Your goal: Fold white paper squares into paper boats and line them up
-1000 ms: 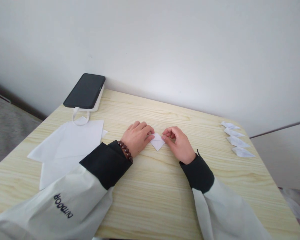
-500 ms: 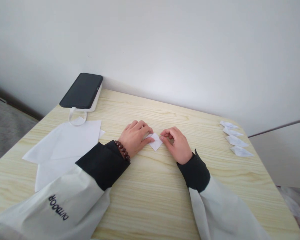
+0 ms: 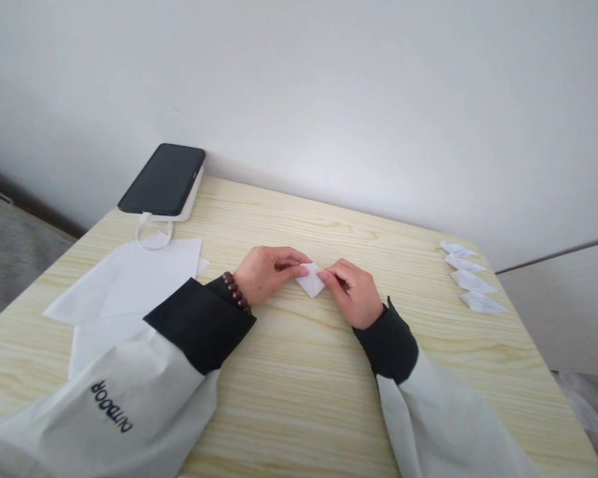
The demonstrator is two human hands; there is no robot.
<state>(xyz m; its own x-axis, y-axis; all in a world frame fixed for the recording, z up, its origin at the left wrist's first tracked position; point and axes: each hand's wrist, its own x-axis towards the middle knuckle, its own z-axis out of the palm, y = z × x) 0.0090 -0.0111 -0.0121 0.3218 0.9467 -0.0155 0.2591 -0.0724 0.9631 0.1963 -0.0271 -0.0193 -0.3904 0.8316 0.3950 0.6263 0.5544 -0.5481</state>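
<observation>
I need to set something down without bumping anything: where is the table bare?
Bare table shows between the left sleeve and right sleeve, between the right hand and the four folded pieces, and between the left hand and the wall. It's crowded at left, with paper sheets and a black device, and mid-table, where both hands hold a small folded paper.

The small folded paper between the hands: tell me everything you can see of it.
The folded paper is plain white and looks thin and crisp. Its visible part is roughly diamond-shaped, with one corner pointing toward the person. It sits over the middle of the pale wood-grain table; whether it lies flat or is slightly raised, I cannot tell. The left hand holds its left side and the right hand its right corner, so fingers partly hide its edges.
</observation>
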